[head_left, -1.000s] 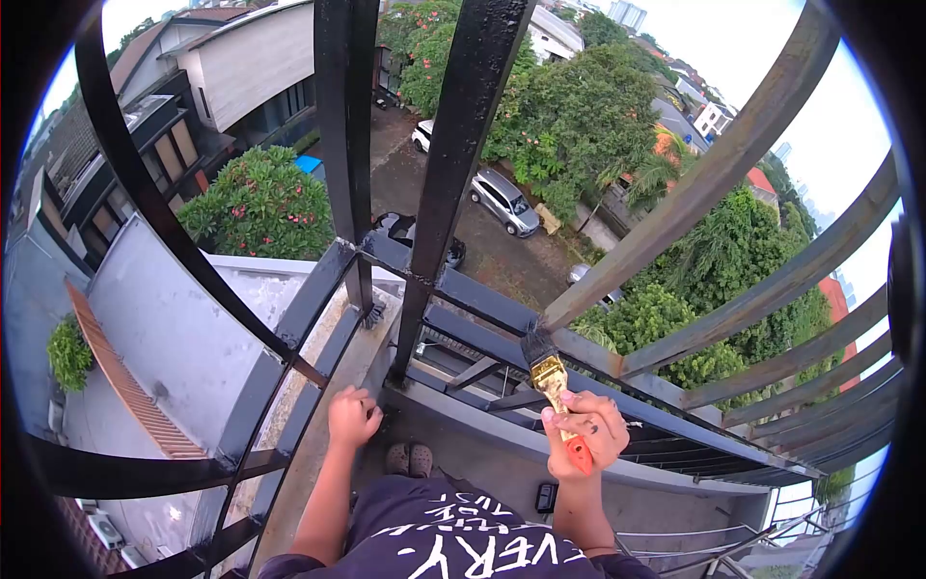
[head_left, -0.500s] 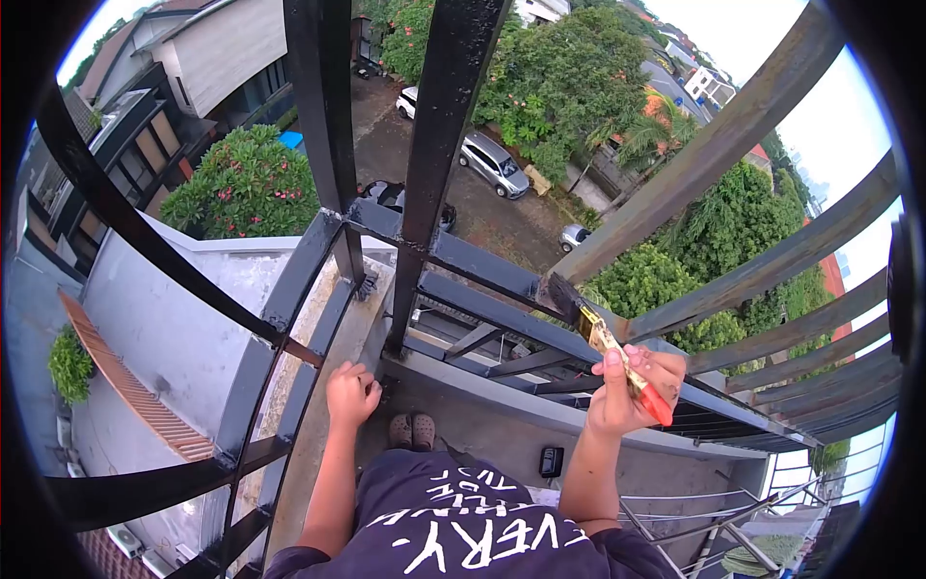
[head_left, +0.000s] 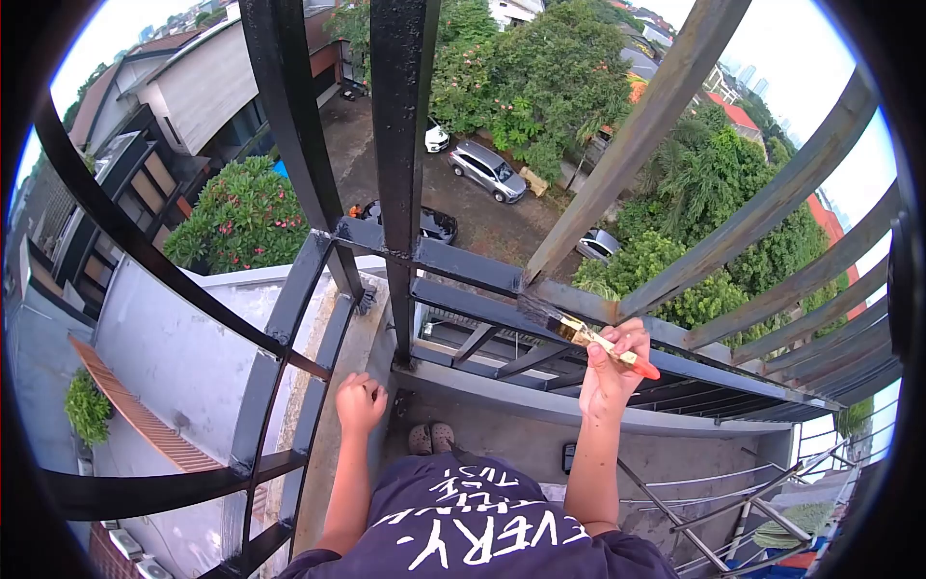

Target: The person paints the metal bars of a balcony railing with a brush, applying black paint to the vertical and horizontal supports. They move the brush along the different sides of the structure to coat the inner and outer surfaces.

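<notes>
My right hand (head_left: 613, 365) grips a paintbrush (head_left: 590, 336) with a pale handle and a red-orange end. The brush's dark bristles (head_left: 546, 317) point left and overlap the black lower rail (head_left: 473, 302), just below the foot of an unpainted, rust-stained bar (head_left: 627, 145). My left hand (head_left: 361, 400) is closed, with its fingers curled, low beside the concrete ledge (head_left: 333, 415). Dark marks show around its fingertips. Glossy black bars (head_left: 397, 125) rise to the left of the brush.
More rust-stained bars (head_left: 772, 207) curve away to the right. Below me are the balcony floor (head_left: 511, 434), my clogs (head_left: 431, 439) and a small black object (head_left: 569, 456). Metal poles (head_left: 714, 550) lean at the lower right. Parked cars (head_left: 487, 172) stand on the street far below.
The paintbrush has moved down and left from the foot of the rusty bar to the lower rail. My view has shifted slightly; my left hand stays closed beside the ledge.
</notes>
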